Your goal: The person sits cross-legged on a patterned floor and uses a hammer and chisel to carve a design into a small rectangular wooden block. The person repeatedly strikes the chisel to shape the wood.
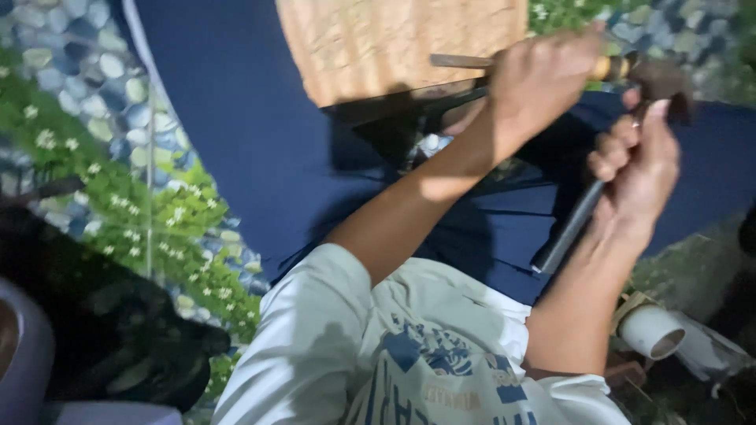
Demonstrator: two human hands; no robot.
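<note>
Blue fabric [236,118]: large dark navy sheet, spread from the upper left across the centre to the right edge; both hands work over it.
Printed ground cloth [87,102]: pebble, leaf and white-flower pattern, left side of the frame and the top right corner.
Person's shirt [354,354]: pale, with blue print, bottom centre.
Wooden board [394,43]: light tan panel, top centre, lying on the blue fabric.
Dark object [110,315]: black, blurred, lower left; kind cannot be told.
Left hand [543,75]: upper right of centre, forearm crossing the frame diagonally; fingers clenched around a yellowish tool handle [602,69], with a thin metal blade [461,60] jutting left of the fist. Whether blade and handle are one tool cannot be told.
Right hand [642,169]: right side, below the left hand; fingers curled tight around a dark metal rod [571,228] that slants down to the left over the blue fabric.
White pipe [654,330]: short open-ended tube, lower right, well apart from both hands.
</note>
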